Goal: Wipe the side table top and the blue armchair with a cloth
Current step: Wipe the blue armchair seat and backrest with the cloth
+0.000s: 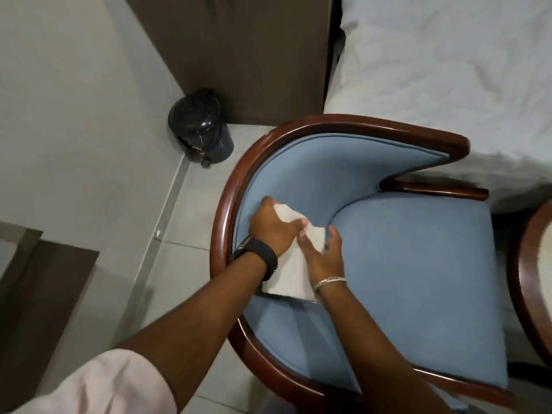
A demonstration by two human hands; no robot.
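The blue armchair (412, 258) fills the middle of the head view, with blue upholstery inside a curved dark red-brown wooden frame. A white cloth (291, 273) hangs over the inner backrest at the chair's left curve. My left hand (273, 227), with a black watch on the wrist, grips the cloth's upper end against the backrest. My right hand (324, 252), wearing a silver bracelet, holds the cloth's right side just above the seat. At the far right edge shows part of a round wooden-rimmed top (534, 270), possibly the side table.
A small black pedal bin (201, 130) stands on the tiled floor left of the chair, beside a dark brown cabinet (239, 55). A bed with white sheets (448, 70) borders the chair at the back right. Brown furniture (41, 291) sits at the lower left.
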